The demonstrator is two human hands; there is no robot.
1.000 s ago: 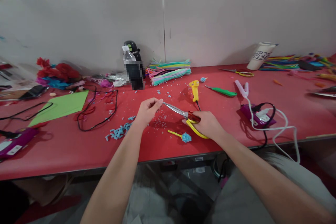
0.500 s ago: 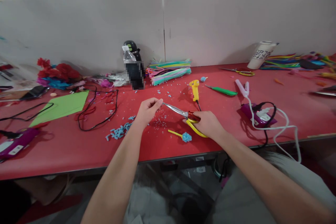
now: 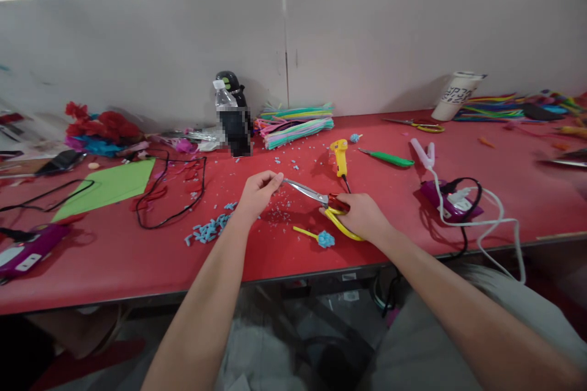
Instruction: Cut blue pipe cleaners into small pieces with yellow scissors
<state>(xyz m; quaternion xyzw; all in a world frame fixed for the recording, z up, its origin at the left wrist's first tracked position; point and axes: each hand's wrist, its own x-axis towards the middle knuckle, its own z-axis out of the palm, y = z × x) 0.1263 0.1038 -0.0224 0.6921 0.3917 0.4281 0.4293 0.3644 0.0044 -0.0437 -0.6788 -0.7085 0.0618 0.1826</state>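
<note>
My right hand (image 3: 360,215) grips a pair of scissors (image 3: 309,192) by the red and yellow handles. The silver blades point left, and their tips reach the pinched fingertips of my left hand (image 3: 259,190). Whatever my left thumb and forefinger pinch is too small to make out. Below the scissors lies a yellow stem with a light-blue fuzzy ball (image 3: 326,239) at its end. Short blue pieces (image 3: 208,230) form a loose pile beside my left forearm. Tiny pale scraps are scattered over the red table (image 3: 275,256) under my hands.
Beyond my right hand stands a yellow glue gun (image 3: 340,156); a green-handled tool (image 3: 389,159) lies to its right. Bundled pipe cleaners (image 3: 300,128) and a bottle (image 3: 224,96) are by the partition. Purple power strips (image 3: 449,203) with cables flank both sides. Green paper (image 3: 110,188) lies left.
</note>
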